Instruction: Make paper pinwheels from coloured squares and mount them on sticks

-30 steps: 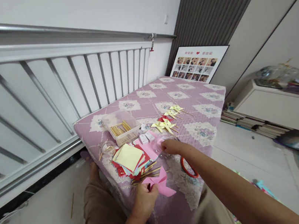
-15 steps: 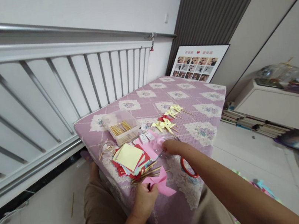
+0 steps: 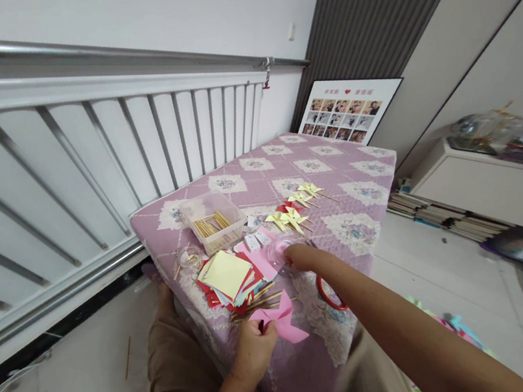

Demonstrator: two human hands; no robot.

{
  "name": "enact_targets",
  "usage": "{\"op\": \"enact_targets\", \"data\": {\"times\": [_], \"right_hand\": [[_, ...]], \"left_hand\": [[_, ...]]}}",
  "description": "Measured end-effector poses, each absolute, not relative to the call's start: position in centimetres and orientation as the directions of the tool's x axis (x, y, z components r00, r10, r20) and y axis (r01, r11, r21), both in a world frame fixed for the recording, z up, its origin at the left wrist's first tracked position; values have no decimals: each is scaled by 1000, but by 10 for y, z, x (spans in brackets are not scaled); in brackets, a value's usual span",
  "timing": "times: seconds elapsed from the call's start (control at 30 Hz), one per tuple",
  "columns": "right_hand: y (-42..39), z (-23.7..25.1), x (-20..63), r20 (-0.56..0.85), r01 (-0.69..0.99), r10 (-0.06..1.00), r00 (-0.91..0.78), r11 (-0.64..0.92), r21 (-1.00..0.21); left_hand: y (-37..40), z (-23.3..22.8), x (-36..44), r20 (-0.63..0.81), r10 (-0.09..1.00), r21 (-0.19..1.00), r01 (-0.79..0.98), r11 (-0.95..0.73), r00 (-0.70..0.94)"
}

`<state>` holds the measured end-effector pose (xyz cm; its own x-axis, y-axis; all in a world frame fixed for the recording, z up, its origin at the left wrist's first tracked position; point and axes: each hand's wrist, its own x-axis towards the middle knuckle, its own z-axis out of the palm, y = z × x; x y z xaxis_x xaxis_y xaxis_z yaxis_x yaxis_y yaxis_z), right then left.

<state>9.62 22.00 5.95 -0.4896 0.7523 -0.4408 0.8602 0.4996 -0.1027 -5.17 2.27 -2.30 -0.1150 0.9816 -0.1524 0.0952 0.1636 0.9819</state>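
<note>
Near the front of the table, my left hand (image 3: 257,344) pinches a pink paper pinwheel (image 3: 285,322) by its middle, with the blades fanned out to the right. My right hand (image 3: 294,256) reaches into a clear plastic container (image 3: 277,252); its fingers are mostly hidden there, so I cannot see what they hold. Beside the left hand lie several thin wooden sticks (image 3: 264,298). A stack of square coloured papers (image 3: 227,275), pale yellow on top, sits just behind them. Under my right forearm shows the red handle of scissors (image 3: 328,294).
A clear box of sticks (image 3: 217,229) stands behind the paper stack, with a small round tub (image 3: 189,257) to its left. Several finished yellow pinwheels (image 3: 289,219) lie farther back on the flowered tablecloth (image 3: 352,228). A radiator (image 3: 102,154) runs along the left.
</note>
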Motion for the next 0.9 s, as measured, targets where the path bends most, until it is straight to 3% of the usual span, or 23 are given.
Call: {"op": "enact_targets", "data": {"times": [0.13,0.27,0.4,0.57,0.67,0.9], "right_hand": [[220,62,96,-407,895,804,-433,437,-90],[221,73,98,-226,912,886,-406,376,-162],[206,87,110,-67,887,923,-380,343,-308],[157,78,133,-20,802,918,-395,335,-494],[126,54,141,23,665,929,-370,282,-691],[93,12,147,31,689,971,-238,191,-699]], "left_hand": [[23,-27,-52,-166,976,978,106,181,-140],[22,-27,-52,-190,972,974,96,204,-139],[21,-21,-52,-202,968,973,84,216,-151],[20,-16,-52,-212,965,971,75,225,-152],[20,-16,-53,-241,958,962,95,257,-157],[20,-13,-53,-237,960,958,128,257,-148]]}}
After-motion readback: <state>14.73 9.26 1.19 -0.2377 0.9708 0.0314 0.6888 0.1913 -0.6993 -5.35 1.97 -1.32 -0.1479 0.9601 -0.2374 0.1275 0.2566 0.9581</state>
